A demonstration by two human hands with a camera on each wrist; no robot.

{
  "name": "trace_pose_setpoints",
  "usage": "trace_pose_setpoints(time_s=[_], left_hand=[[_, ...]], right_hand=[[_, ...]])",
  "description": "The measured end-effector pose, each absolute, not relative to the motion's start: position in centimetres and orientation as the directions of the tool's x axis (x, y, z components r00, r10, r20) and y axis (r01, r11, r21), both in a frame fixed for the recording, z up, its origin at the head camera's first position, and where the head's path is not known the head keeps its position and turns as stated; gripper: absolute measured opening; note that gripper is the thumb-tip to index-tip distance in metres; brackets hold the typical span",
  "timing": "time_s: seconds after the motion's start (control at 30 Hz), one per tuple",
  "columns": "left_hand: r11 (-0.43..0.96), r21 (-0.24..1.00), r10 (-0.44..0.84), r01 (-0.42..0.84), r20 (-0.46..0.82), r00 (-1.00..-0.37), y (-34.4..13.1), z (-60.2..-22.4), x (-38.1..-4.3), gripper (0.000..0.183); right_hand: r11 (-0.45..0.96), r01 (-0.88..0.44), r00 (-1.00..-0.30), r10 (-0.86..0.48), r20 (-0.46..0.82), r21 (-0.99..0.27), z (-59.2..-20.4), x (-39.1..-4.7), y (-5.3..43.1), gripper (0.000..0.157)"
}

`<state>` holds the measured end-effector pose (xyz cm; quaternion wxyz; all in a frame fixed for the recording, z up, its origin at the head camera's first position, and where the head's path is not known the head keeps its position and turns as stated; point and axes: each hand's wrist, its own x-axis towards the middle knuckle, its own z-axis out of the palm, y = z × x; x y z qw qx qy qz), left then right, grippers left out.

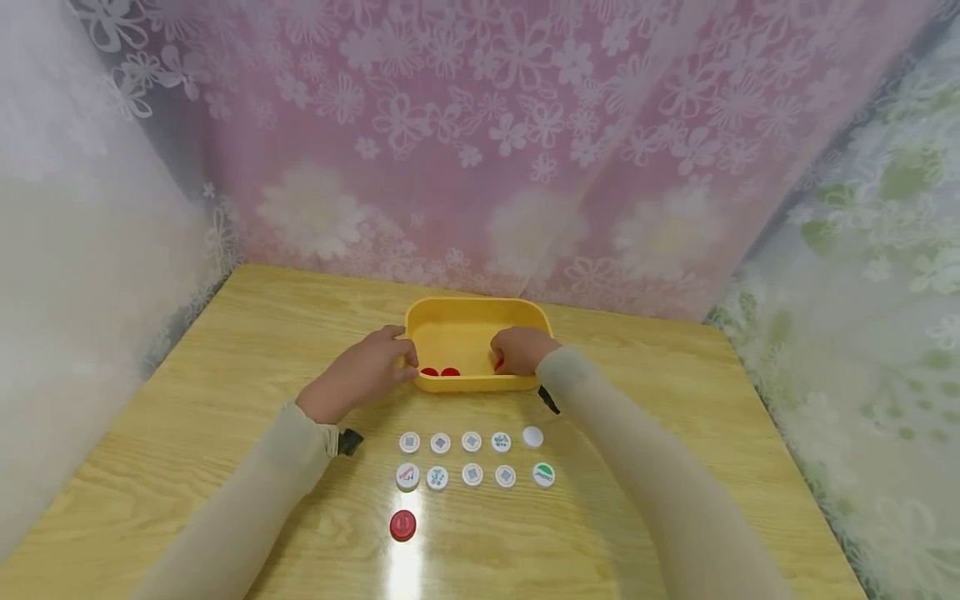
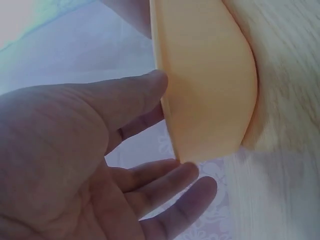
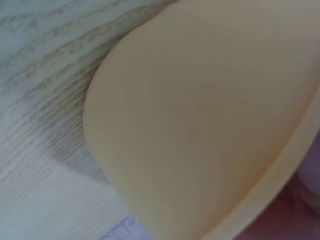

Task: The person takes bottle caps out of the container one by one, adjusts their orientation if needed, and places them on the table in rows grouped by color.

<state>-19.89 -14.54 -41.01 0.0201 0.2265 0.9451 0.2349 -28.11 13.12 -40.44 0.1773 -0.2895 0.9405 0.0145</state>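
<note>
A yellow plastic basin (image 1: 480,384) stands on the table, with two red bottle caps (image 1: 450,372) lying inside along its near wall. At the basin's left end, my left hand (image 1: 367,371) pinches the rim. The left wrist view shows the thumb (image 2: 135,95) on the outer side of the rim, an index finger behind it, and the other fingers loosely bent. My right hand (image 1: 522,350) reaches into the right part of the basin with curled fingers, at a red cap (image 1: 498,364) mostly covered by them. The basin's outer wall (image 3: 190,110) hides most of that hand in the right wrist view.
Two rows of white bottle caps (image 1: 472,475) lie in front of the basin, some with printed tops. Nearer to me is a single red cap (image 1: 402,526). A pink flowered curtain (image 1: 465,167) hangs behind the wooden table (image 1: 262,350).
</note>
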Motion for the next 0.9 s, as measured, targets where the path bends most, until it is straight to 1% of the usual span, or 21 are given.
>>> trace_pose_setpoints(time_s=[0.13, 0.3, 0.5, 0.67, 0.8, 0.9], left_hand=[[0.796, 0.436, 0.439, 0.42, 0.062, -0.896, -14.5, -41.4, -19.7, 0.009], [0.791, 0.421, 0.444, 0.444, 0.103, -0.89, -14.5, -41.2, -19.7, 0.01], [0.796, 0.449, 0.429, 0.407, 0.057, -0.902, -14.8, -41.2, -19.4, 0.01], [0.793, 0.46, 0.42, 0.399, 0.061, -0.906, -14.7, -41.3, -19.1, 0.014], [0.803, 0.438, 0.42, 0.404, 0.064, -0.905, -14.3, -41.2, -19.1, 0.02], [0.827, 0.416, 0.393, 0.379, 0.055, -0.918, -14.2, -41.0, -19.2, 0.021]], right_hand=[[0.83, -0.553, -0.757, -0.539, -0.37, -0.078, -40.7, -28.0, 13.1, 0.026], [0.82, -0.569, -0.763, -0.552, -0.337, -0.054, -40.9, -28.3, 13.1, 0.026], [0.805, -0.589, -0.742, -0.57, -0.352, -0.062, -41.2, -28.2, 12.9, 0.027], [0.806, -0.587, -0.741, -0.571, -0.353, -0.074, -41.1, -27.9, 12.8, 0.025], [0.801, -0.594, -0.738, -0.58, -0.344, -0.076, -41.1, -28.2, 13.1, 0.023], [0.796, -0.599, -0.734, -0.59, -0.336, -0.088, -41.1, -28.9, 13.0, 0.023]])
